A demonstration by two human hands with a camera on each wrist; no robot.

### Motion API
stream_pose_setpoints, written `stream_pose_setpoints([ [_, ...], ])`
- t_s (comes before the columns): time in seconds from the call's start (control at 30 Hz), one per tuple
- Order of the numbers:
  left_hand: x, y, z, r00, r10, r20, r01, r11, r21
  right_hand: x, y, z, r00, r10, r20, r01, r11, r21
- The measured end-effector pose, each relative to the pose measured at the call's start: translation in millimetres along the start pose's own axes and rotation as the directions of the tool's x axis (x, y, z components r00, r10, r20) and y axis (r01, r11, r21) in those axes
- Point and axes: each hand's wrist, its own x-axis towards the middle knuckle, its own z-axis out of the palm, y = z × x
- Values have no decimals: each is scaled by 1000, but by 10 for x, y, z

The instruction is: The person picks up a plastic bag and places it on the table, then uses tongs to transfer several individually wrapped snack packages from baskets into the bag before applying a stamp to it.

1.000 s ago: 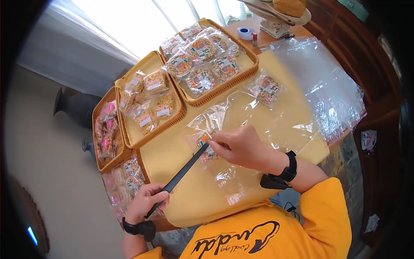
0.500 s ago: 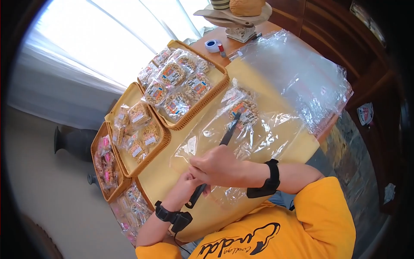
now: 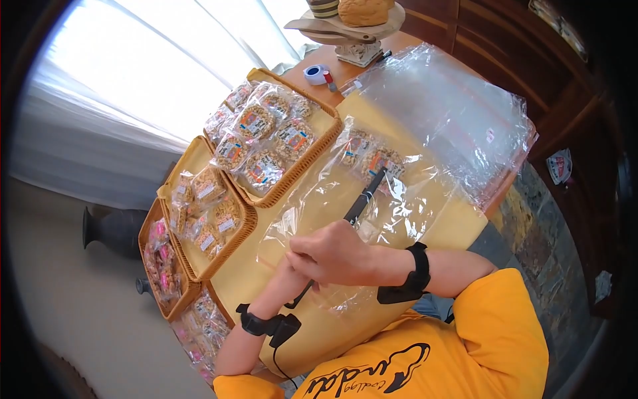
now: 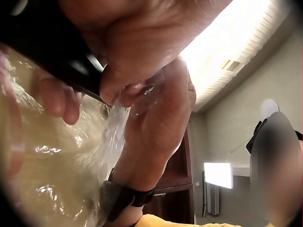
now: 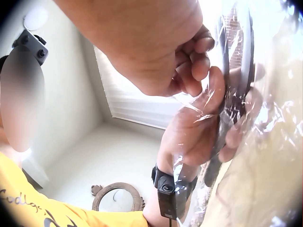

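Observation:
In the head view my left hand [image 3: 292,272] holds a long black tool [image 3: 364,199] that looks like tongs. Its far end reaches under clear plastic to a round wrapped nut snack [image 3: 383,161], and a second wrapped snack [image 3: 355,147] lies just beyond. Curled over the tool's handle, my right hand [image 3: 335,251] pinches the gathered edge of a large clear bag [image 4: 113,125], as the left wrist view shows. Through the film in the right wrist view, my left fingers [image 5: 232,137] wrap around the tool. The right hand partly hides the left.
Wicker baskets [image 3: 292,178] of wrapped snacks line the table's left side, with more packs [image 3: 199,319] below them. A stack of clear bags [image 3: 458,113] lies at the right. Tape [image 3: 316,74], a small red-capped item [image 3: 329,82] and a cake stand [image 3: 359,52] are at the back.
My left hand has come in beside the right, and the tool now points away under the plastic toward the snacks. The right hand has left the snack it was over. The head view has turned.

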Motion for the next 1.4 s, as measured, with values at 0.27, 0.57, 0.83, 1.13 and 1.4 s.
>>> stream_pose_setpoints([
  [0.27, -553, -98, -266, 990, -123, -63, 122, 992, -13, 4, 24, 6, 999, -23, -33, 23, 1000, -2],
  [0.57, -200, -48, -95, 991, -84, 102, 89, 995, -51, 1, 9, 32, 999, 33, 15, -34, 999, 37],
  [0.83, 25, 78, 73, 996, -20, -82, 16, 999, -43, -14, -14, -8, 997, 38, 72, -39, 999, 21],
  [1.13, 143, 100, 72, 999, 40, -30, -36, 991, 132, -12, 16, -19, 999, 14, 47, -14, 1000, 6],
  [1.4, -707, -32, -463, 974, -221, 39, 215, 969, 121, -25, 59, 4, 1000, 0, -1, 0, 1000, -31],
])
